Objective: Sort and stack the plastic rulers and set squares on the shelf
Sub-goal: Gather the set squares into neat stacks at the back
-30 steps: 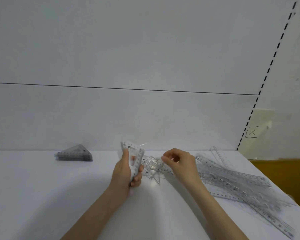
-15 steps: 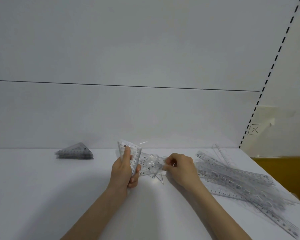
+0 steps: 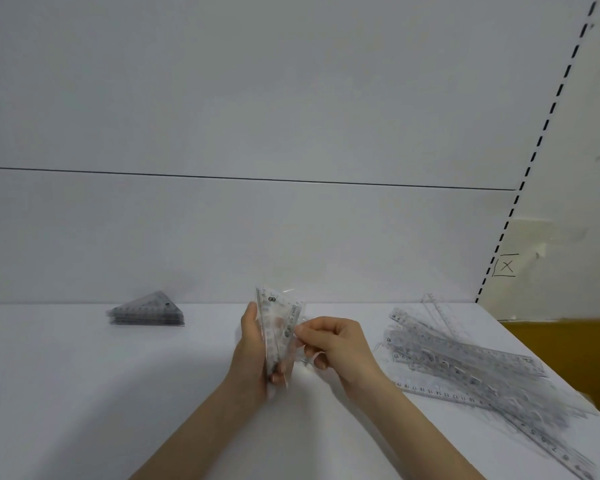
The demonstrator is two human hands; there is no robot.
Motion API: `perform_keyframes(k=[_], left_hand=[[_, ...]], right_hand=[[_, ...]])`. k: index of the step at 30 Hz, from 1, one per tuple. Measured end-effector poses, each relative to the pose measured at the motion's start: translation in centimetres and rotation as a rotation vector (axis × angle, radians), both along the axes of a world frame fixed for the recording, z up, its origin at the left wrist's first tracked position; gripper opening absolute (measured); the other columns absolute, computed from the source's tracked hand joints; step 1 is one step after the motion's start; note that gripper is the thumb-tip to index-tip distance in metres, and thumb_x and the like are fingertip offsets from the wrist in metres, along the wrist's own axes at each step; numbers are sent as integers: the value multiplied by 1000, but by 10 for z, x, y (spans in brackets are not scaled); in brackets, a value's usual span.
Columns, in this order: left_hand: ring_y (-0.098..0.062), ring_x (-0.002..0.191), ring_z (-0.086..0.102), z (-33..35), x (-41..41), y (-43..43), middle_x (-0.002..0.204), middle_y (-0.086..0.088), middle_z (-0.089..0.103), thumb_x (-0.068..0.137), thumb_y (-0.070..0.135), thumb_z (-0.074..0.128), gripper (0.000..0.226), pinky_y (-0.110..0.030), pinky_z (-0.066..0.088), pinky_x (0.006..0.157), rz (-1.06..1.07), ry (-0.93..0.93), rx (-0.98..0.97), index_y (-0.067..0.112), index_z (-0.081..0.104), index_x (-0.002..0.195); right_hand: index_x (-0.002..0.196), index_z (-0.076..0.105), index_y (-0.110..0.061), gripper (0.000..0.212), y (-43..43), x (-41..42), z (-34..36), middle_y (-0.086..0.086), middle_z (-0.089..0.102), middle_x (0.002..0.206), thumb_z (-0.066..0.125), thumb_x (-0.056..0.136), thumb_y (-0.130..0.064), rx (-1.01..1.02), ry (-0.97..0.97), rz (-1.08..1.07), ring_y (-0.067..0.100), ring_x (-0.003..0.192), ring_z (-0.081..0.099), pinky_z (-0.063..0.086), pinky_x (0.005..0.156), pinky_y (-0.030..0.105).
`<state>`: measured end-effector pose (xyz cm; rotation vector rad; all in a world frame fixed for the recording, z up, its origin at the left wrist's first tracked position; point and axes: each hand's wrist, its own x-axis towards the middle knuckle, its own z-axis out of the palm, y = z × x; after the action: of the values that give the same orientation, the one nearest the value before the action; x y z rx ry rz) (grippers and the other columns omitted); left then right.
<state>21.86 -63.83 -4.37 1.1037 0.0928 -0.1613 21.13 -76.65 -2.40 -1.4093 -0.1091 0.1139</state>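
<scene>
Head: ruler heap (image 3: 465, 360) right, set-square stack (image 3: 147, 311) left

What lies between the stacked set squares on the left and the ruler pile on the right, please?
In the head view, the left hand grips a bundle of set squares and the right hand pinches its edge; bare shelf lies left of them.

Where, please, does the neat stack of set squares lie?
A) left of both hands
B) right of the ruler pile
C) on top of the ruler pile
A: the stack of set squares sits left of the left hand, apart from the ruler pile.
</scene>
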Motion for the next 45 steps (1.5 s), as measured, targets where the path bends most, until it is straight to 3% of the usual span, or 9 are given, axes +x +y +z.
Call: perform_keyframes(k=[5,9,17,21,25,32,36,41,45], left_hand=[[-14,31,33,-3,0,-5,46,-7,44,97,59,21,65,-17,24,33,66,9,66,6,55,81],[-14,37,37,-3,-1,-6,53,-5,47,98,57,24,54,-20,29,36,63,4,91,10,52,95],[-10,31,28,2,-1,1,54,-6,48,98,56,27,52,-12,19,36,117,-58,145,8,48,95],[-9,28,28,5,3,12,56,-6,47,97,56,30,46,-9,20,34,143,-14,7,13,46,89],[-10,25,30,2,7,17,52,-5,48,97,56,28,46,-8,22,33,116,20,-94,15,46,88],[-11,27,31,1,6,19,53,-6,47,97,53,30,43,-9,22,33,124,24,-119,15,44,84],[-12,29,31,-1,7,21,56,-7,47,97,53,31,43,-10,21,34,168,16,-115,13,45,85],[-13,29,34,-1,7,17,56,-6,49,96,52,32,44,-11,22,34,169,29,-106,13,48,88],[-14,32,38,0,6,9,57,-7,51,96,49,34,45,-14,21,33,168,18,-86,11,53,85]], right_hand=[[68,62,1,18,8,-3,-9,3,59,51,67,85,-3,-74,-20,-73,6,42,50,37,44,12],[68,63,-2,19,14,-1,-16,4,61,51,71,80,-14,-175,-63,-117,21,52,58,54,63,37],[65,66,-15,21,-8,17,-9,-12,52,48,77,78,-27,-443,-250,-275,2,48,44,36,54,17],[83,70,-27,9,-44,32,-10,-14,63,74,71,82,-36,-942,-292,-289,3,68,57,43,66,26],[91,70,-18,41,-42,36,-24,-5,68,90,74,72,-54,-1193,-194,-125,16,89,61,46,73,30],[76,68,-25,9,-42,39,-25,-12,63,77,76,77,-25,-963,-215,-186,10,72,56,46,70,28],[65,69,-21,18,-47,35,-16,-8,61,59,74,79,-11,-674,-180,-263,9,57,54,42,58,19],[77,71,2,4,-37,16,0,10,64,64,69,81,2,-116,-68,-73,15,52,56,43,48,19],[77,70,4,9,-12,0,5,13,66,68,65,83,4,-1,-4,37,14,51,61,46,47,18]])
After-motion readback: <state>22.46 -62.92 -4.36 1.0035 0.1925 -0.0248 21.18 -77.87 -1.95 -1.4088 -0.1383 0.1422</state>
